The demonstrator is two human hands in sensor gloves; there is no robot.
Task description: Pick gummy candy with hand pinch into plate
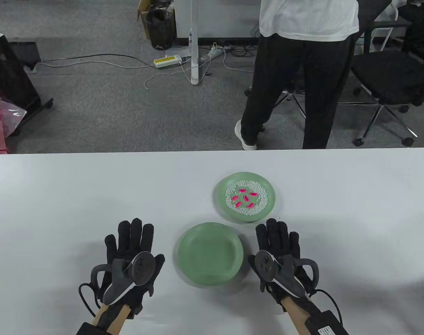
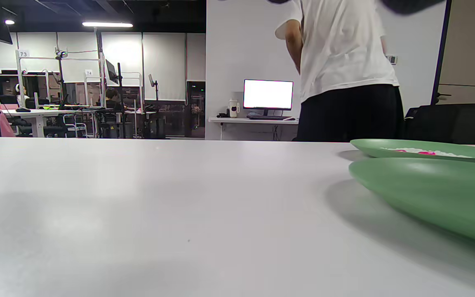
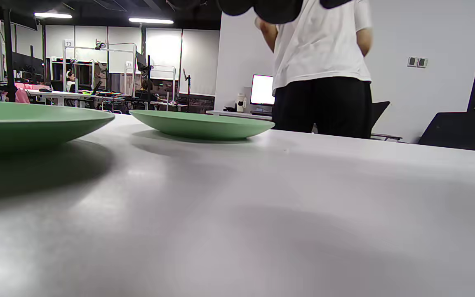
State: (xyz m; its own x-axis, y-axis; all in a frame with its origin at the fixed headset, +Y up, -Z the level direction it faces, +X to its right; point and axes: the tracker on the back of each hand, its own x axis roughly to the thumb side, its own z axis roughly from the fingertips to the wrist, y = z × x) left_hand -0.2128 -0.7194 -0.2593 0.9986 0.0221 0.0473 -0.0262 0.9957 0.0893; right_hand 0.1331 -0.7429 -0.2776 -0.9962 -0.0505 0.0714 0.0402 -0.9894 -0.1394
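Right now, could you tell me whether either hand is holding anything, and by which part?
Nothing is held. The left hand and right hand both lie flat on the table, fingers straight, either side of the empty plate.

A white table (image 1: 58,195) carries two green plates just beside each other. The near plate (image 1: 210,253) is bare, flanked by two gloved hands lying flat; the far plate (image 1: 246,196) holds pink candies among white grains
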